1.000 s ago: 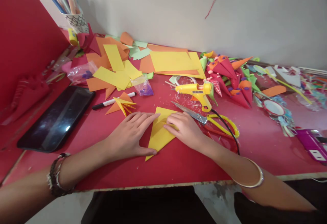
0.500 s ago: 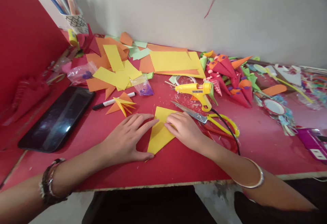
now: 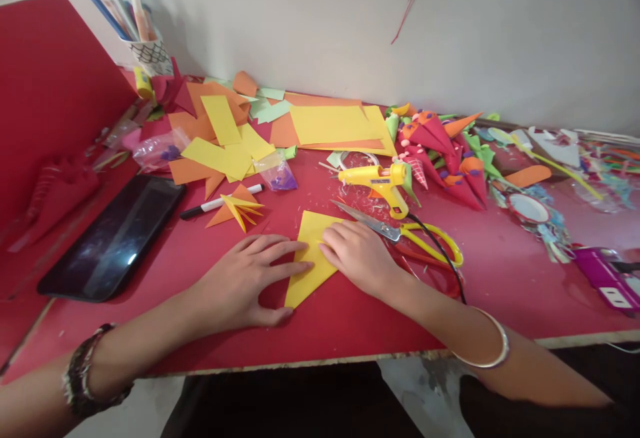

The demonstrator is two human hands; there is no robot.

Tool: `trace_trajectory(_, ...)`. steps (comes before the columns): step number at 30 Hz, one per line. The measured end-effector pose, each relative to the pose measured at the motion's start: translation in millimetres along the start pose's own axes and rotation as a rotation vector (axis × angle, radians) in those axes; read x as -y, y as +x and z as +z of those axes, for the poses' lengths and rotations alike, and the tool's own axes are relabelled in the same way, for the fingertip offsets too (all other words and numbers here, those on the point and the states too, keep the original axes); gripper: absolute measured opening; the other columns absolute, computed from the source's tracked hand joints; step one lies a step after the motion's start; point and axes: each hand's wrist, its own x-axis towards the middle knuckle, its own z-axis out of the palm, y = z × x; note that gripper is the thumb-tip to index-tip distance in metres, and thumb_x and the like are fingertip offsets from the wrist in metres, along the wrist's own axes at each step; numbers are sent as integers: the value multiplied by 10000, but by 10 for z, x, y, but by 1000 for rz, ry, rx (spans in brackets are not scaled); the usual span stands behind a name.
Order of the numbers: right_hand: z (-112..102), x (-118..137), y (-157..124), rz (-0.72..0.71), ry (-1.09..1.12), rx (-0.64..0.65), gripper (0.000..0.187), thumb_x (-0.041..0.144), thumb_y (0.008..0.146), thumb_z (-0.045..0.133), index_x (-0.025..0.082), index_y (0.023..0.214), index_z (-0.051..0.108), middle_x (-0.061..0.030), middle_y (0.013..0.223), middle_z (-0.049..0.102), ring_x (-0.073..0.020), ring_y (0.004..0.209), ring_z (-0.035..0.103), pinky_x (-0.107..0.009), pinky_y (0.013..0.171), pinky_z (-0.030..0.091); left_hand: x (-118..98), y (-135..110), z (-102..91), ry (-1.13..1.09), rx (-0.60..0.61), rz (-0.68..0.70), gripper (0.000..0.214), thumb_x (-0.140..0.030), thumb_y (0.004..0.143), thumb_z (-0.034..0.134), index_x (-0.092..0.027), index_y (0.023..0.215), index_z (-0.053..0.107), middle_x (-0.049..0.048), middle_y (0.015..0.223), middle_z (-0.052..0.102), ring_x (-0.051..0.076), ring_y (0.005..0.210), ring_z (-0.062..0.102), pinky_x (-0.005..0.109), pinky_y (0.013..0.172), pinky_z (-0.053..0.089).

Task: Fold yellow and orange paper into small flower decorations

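A folded piece of yellow paper (image 3: 309, 286) lies flat on the red table in front of me, angled to a corner near its lower left. My left hand (image 3: 240, 281) rests spread at its left side, fingertips on the sheet and thumb by the lower corner. My right hand (image 3: 359, 256) has its fingers curled and pressed on the paper's right part, covering that edge. Just beyond my right hand are scissors (image 3: 431, 243) with yellow handles and a yellow glue gun (image 3: 379, 181). A pleated yellow-orange paper piece (image 3: 241, 207) sits beyond my left hand.
At left lies a black phone (image 3: 114, 235), near a marker (image 3: 220, 203). Cut paper sheets (image 3: 330, 125) line the wall. Red paper cones (image 3: 440, 148) are heaped at back right. A pen cup (image 3: 150, 57) stands back left; a purple device (image 3: 605, 278) lies far right.
My left fingers have shifted toward me along the paper, and the thumb has slid slightly left. My right hand stays pressed on the sheet. The view has tilted slightly.
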Motion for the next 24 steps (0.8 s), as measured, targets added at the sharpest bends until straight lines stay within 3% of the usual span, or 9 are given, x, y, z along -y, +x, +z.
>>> trace_trajectory(3,-37,18,-42,-66,-67,-67,123,204,844,439,145,850,548,-58,780,564,-181,748,480,-302,676,344,16,-6,-12,-9,29,0,566,-404,714,554,-361,1255,395,-22,1335,397,246,1161,377,417,959,299)
trace_trajectory(7,-105,119,-154,-347,-7,-197,162,152,850,418,174,923,561,-46,857,570,-164,791,481,-320,783,371,28,-11,-5,-22,44,2,601,-425,687,575,-365,1256,389,-28,1368,350,251,1200,339,434,979,279)
trace_trajectory(11,-166,243,-264,-562,142,-79,229,200,863,413,196,1054,539,-17,910,577,-158,908,487,-322,894,345,34,-21,15,-24,55,-7,627,-391,683,584,-371,1270,365,-38,1390,311,259,1242,281,456,1008,238)
trace_trajectory(16,-176,218,-368,-504,238,48,356,367,877,372,152,1118,523,-61,1048,570,-192,1044,443,-352,924,343,43,-24,17,-28,64,-5,626,-416,700,574,-384,1281,344,-40,1405,280,269,1252,266,467,1016,227)
trace_trajectory(24,-230,-74,-522,-253,221,46,401,447,824,449,224,1143,547,-97,1150,520,-233,1092,422,-431,940,339,50,-21,1,-19,82,-3,641,-440,716,564,-424,1295,290,-49,1417,251,279,1252,272,488,1012,237)
